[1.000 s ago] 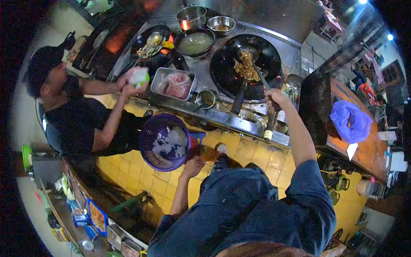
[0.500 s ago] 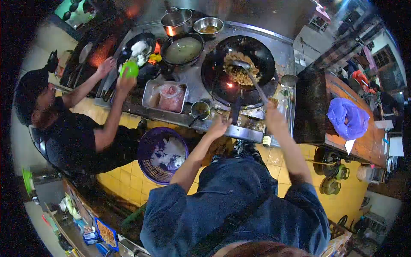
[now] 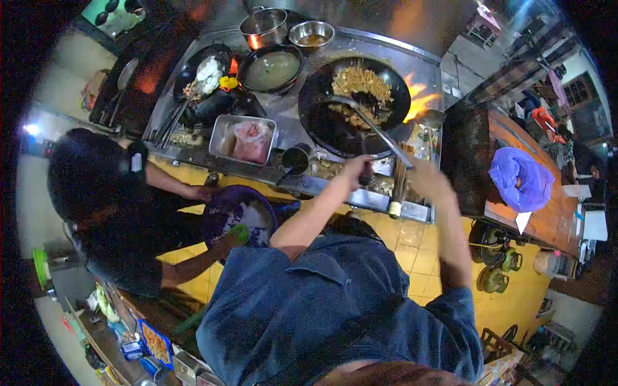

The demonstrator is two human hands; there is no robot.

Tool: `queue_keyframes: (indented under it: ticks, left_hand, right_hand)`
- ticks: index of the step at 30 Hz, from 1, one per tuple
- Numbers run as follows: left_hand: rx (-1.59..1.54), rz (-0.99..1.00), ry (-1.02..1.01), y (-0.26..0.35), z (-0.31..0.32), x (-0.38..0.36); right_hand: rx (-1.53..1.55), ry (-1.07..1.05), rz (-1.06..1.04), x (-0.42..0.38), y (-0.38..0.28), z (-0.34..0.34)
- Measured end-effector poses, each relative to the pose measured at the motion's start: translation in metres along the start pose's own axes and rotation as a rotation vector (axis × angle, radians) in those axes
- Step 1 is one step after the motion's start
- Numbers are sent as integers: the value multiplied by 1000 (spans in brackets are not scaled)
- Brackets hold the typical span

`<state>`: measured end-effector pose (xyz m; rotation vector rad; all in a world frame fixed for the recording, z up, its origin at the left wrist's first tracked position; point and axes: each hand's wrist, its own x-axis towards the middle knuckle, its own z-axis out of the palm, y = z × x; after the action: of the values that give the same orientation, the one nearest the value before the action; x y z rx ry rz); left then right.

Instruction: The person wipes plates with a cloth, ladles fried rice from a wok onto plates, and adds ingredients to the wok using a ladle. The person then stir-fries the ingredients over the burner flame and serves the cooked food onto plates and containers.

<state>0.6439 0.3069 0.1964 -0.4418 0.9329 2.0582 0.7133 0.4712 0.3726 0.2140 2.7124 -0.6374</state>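
My left hand point(image 3: 358, 171) is closed round the handle of a large black wok point(image 3: 315, 132), whose rim is tilted over the stove. Brown fried food point(image 3: 365, 87) lies in the wok, mostly toward its far side. My right hand point(image 3: 425, 177) grips the long handle of a metal ladle point(image 3: 370, 121); the ladle's bowl is inside the wok, left of centre. Orange flames point(image 3: 420, 100) rise beside the wok's right rim.
A person point(image 3: 96, 193) at the left leans over a purple basket point(image 3: 209, 215) of white rice. Nearby stand a smaller wok point(image 3: 187, 71), a pan of liquid point(image 3: 273, 71), a meat tray point(image 3: 219, 153) and a steel pot point(image 3: 264, 32). A purple bag point(image 3: 521, 179) rests at the right.
The wok has tilted and its food has spread toward the far side. The ladle has moved left, flames have flared up, and the other person has turned from the small wok to the basket.
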Motion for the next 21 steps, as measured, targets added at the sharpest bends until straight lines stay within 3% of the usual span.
queue_keyframes:
  ticks: [1, 2, 3, 5, 7, 9, 11, 14, 16, 17, 19, 20, 21]
  left_hand:
    - [-127, 20, 40, 14, 44, -38]
    - [-216, 44, -191, 24, 68, -63]
    - [-221, -55, -222, 42, 90, -95]
    - [-363, -348, -243, 56, 88, -104]
    - [-169, -170, -263, 56, 42, -71]
    - [123, -68, 152, 38, 31, -78]
    - [147, -130, 79, 2, 23, -75]
    - [197, -136, -31, -2, 74, -130]
    - [332, -90, 3, 16, 82, -125]
    - [143, -221, -98, 30, 52, -84]
    - [192, -29, 47, 36, 23, -55]
    - [366, 114, 23, 15, -9, -31]
    - [280, 48, 19, 8, 21, -77]
  right_hand:
    - [-166, 15, 6, -14, 7, -23]
    - [-253, 117, -164, -18, 30, -27]
    - [-198, 87, -101, -24, 25, -40]
    - [-108, 6, -191, -27, 31, -45]
    - [-39, 9, -229, -39, 35, -38]
    - [21, 17, -275, -45, 36, -30]
    - [-93, 47, -82, -44, 34, -17]
    - [-107, 64, -100, -45, 36, -12]
    - [-162, 86, -183, -58, 30, -16]
    - [-158, 75, -183, -58, 34, -8]
    - [-268, 115, -105, -41, 55, 18]
    - [-377, 207, -99, -29, 71, 38]
    - [-379, 220, -101, -29, 74, 33]
